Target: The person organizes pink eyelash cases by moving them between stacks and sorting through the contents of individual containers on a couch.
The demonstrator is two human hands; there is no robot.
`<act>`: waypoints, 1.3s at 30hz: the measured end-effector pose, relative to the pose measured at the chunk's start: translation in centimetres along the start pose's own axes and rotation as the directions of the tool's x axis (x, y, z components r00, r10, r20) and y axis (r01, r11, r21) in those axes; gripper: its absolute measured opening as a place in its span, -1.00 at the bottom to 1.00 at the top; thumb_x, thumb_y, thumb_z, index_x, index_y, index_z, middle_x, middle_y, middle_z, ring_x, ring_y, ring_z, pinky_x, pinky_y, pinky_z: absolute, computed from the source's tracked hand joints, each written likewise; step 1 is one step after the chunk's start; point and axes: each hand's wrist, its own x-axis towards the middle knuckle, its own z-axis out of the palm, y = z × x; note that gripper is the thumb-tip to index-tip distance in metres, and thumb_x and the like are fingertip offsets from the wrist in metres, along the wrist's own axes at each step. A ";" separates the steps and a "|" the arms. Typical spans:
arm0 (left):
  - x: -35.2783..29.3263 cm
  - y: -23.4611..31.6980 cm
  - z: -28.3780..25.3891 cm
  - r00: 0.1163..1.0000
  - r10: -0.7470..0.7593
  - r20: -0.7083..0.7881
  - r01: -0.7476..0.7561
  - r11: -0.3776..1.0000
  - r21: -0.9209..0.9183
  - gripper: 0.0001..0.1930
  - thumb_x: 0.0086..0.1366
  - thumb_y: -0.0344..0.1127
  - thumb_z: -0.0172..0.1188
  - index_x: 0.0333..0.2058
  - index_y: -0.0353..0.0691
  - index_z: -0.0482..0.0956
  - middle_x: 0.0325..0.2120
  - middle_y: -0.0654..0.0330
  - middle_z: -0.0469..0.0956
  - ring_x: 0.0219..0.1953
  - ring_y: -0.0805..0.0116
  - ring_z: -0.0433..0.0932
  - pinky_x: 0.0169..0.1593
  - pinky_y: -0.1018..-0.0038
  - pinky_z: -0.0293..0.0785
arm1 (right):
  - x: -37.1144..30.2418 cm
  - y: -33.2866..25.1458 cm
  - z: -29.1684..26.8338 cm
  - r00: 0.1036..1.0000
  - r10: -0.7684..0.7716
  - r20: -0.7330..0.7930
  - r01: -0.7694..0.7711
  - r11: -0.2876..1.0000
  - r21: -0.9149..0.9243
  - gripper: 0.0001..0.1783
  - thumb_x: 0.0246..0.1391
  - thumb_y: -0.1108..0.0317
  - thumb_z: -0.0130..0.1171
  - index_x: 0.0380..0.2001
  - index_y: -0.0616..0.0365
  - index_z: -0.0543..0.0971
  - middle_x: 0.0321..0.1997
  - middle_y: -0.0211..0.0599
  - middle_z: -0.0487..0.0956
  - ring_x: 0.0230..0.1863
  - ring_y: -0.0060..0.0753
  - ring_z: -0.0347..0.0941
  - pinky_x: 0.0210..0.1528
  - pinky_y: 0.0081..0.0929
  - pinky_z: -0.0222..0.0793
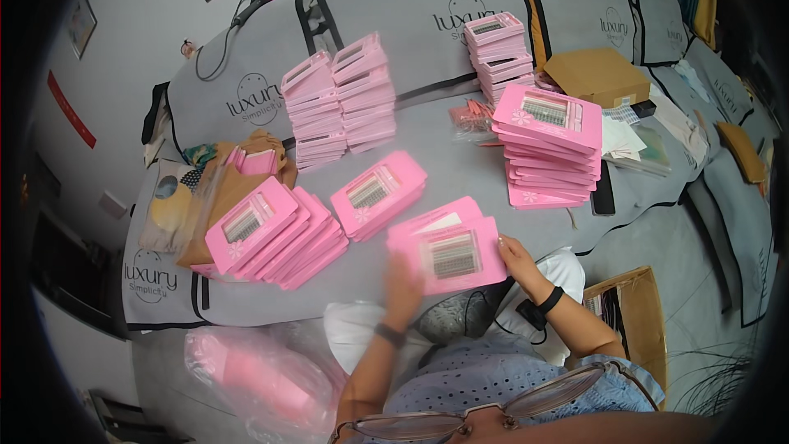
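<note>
Plainly, in the head view, the two hands were apart, on opposite sides of a front pink card held above the person's lap at the near edge of a grey covered sofa. The right hand was clamped on the card's right edge; the left hand was at its left edge, too blurred to tell whether it gripped or only touched. The card's clear window showed rows of fine dark strands. Just behind, partly covered, was a rear pink card with a white slip between them.

Near them on the seat lay a small pink stack, with a fanned pile to its left. A taller right stack leaned unevenly beside a black phone. Twin stacks stood farther back, and a brown box sat at the right. On the floor, a clear plastic bag held something pink.
</note>
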 end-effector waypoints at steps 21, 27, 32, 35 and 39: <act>0.5 2.4 -6.1 0.975 -0.059 -0.216 0.012 0.977 -0.214 -0.35 0.35 -0.17 -0.16 0.25 -0.49 -0.11 0.30 -0.21 -0.15 0.35 -0.11 -0.18 0.35 0.19 -0.26 | 4.7 -7.3 3.0 0.967 0.221 0.124 -0.253 0.873 0.418 -0.40 0.08 0.42 0.14 0.18 0.16 0.21 0.00 -0.28 0.39 -0.06 -0.47 0.40 -0.29 -0.57 0.54; 3.1 1.1 -9.6 0.906 0.138 -0.401 -0.148 0.989 0.007 -0.31 0.16 -0.46 0.00 0.24 -0.48 -0.04 0.26 -0.27 -0.05 0.33 -0.19 -0.13 0.34 0.12 -0.19 | 15.5 -8.8 8.3 0.988 0.112 0.102 -0.143 0.918 0.369 -0.41 0.10 0.42 0.11 0.19 0.15 0.19 -0.06 -0.32 0.44 -0.17 -0.56 0.46 -0.43 -0.70 0.52; 6.5 0.6 -9.3 0.944 0.155 -0.293 -0.019 0.907 0.420 -0.34 0.19 -0.31 0.06 0.24 -0.35 0.07 0.27 -0.16 -0.02 0.34 -0.13 -0.13 0.27 -0.16 -0.28 | 22.3 -3.2 11.6 0.999 0.021 -0.037 -0.024 0.996 -0.081 -0.46 0.06 0.24 0.14 0.09 0.24 0.34 -0.03 -0.06 0.46 -0.10 -0.18 0.45 -0.14 -0.36 0.45; 7.4 -0.3 -9.3 0.955 0.139 -0.264 0.003 0.880 0.475 -0.37 0.17 -0.24 0.12 0.21 -0.21 0.17 0.26 -0.06 0.05 0.34 -0.09 -0.09 0.21 -0.31 -0.31 | 22.1 -4.0 11.8 0.981 -0.129 -0.142 0.046 0.877 -0.479 -0.47 0.01 0.14 0.13 -0.02 0.27 0.45 -0.01 0.12 0.45 0.02 0.09 0.35 0.09 -0.18 0.26; 9.3 -0.2 -8.4 0.969 0.203 -0.137 -0.092 0.819 0.566 -0.32 0.08 -0.20 0.24 0.20 0.00 0.23 0.26 0.05 0.09 0.32 -0.04 -0.03 0.23 -0.29 -0.27 | 22.4 -1.2 7.9 0.971 -0.124 -0.205 -0.016 0.819 -0.573 -0.48 -0.04 0.15 0.14 -0.10 0.36 0.49 0.01 0.16 0.44 0.14 0.08 0.25 0.17 -0.15 0.16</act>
